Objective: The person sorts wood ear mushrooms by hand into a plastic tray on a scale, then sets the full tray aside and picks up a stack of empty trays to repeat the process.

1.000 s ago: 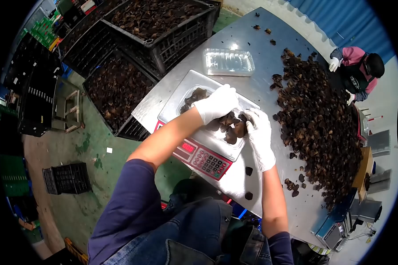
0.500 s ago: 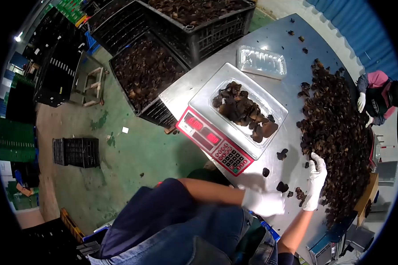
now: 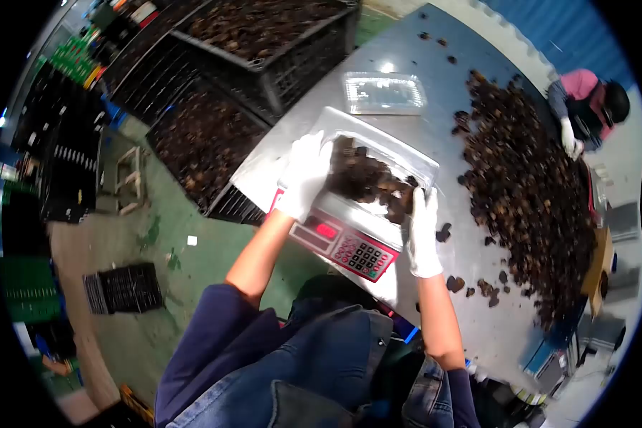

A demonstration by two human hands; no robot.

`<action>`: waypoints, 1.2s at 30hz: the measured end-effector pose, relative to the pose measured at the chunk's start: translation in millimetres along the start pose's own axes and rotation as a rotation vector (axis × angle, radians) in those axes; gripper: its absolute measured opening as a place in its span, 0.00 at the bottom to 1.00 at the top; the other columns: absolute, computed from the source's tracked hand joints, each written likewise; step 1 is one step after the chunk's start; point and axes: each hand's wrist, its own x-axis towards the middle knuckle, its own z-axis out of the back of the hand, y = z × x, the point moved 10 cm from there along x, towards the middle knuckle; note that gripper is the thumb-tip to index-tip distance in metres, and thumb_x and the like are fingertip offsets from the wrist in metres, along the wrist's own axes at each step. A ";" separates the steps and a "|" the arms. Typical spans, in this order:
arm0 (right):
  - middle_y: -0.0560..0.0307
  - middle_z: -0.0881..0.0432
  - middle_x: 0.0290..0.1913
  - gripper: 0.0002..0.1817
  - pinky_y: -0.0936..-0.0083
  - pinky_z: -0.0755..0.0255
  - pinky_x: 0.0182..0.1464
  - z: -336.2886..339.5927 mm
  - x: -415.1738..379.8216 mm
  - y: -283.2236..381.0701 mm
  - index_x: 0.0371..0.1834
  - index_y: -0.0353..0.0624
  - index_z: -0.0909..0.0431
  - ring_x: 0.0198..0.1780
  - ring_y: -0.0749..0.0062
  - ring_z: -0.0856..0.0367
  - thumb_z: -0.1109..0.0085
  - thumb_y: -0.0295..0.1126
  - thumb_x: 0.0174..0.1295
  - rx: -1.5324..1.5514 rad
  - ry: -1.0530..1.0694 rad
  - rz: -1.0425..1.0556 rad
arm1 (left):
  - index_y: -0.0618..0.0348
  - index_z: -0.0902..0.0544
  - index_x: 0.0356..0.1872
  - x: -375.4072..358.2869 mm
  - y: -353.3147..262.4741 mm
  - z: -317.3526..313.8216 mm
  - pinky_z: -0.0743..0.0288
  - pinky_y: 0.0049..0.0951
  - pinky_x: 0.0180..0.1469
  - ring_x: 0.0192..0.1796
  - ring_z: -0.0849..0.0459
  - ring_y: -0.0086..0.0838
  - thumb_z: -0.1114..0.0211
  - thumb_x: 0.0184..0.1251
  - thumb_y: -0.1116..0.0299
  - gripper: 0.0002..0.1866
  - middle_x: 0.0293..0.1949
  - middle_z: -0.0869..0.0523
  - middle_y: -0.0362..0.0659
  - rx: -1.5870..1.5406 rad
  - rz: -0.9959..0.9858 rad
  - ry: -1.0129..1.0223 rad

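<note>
A clear plastic tray [image 3: 422,168] filled with dark, crinkled wood ear mushrooms [image 3: 367,177] is over the silver pan of a red digital scale [image 3: 364,257]. My left hand [image 3: 305,175], in a white glove, grips the tray's left end, its fingers pointing away from me. At the opposite end my gloved right hand [image 3: 424,232] closes on the tray's edge, fingertips beside the mushrooms. My left wrist and glove cover part of the scale's display.
A clear plastic container [image 3: 385,94] lies behind the scale on the metal table [image 3: 406,53]. Loose mushrooms [image 3: 524,192] form a large pile on the right. Beyond it works another person [image 3: 585,107] in white gloves. Black crates [image 3: 303,68] of mushrooms stand at the left.
My left hand has swung from near the table's front edge to the tray's left end. My right hand has left the mushroom pile and come to the tray's right end.
</note>
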 end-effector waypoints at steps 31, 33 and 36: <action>0.49 0.20 0.57 0.23 0.56 0.23 0.54 654.5 -473.2 -342.2 0.61 0.42 0.26 0.55 0.58 0.20 0.53 0.48 0.74 0.644 -1.197 -0.054 | 0.69 0.35 0.70 -470.7 -671.7 -323.0 0.44 0.42 0.75 0.74 0.37 0.50 0.36 0.64 0.53 0.39 0.71 0.34 0.59 -0.654 -0.699 1.504; 0.48 0.21 0.57 0.24 0.56 0.21 0.52 682.6 -487.1 -367.0 0.63 0.43 0.28 0.54 0.58 0.19 0.52 0.48 0.74 0.745 -1.357 -0.080 | 0.70 0.39 0.72 -486.9 -688.9 -325.9 0.50 0.43 0.77 0.77 0.43 0.51 0.38 0.65 0.51 0.41 0.73 0.38 0.60 -0.602 -0.756 1.555; 0.49 0.21 0.56 0.25 0.63 0.21 0.47 706.7 -473.6 -380.0 0.61 0.43 0.27 0.50 0.62 0.19 0.52 0.51 0.74 0.756 -1.290 -0.098 | 0.70 0.37 0.71 -474.7 -681.2 -294.5 0.51 0.42 0.77 0.76 0.42 0.49 0.41 0.66 0.49 0.40 0.73 0.37 0.58 -0.620 -0.886 1.482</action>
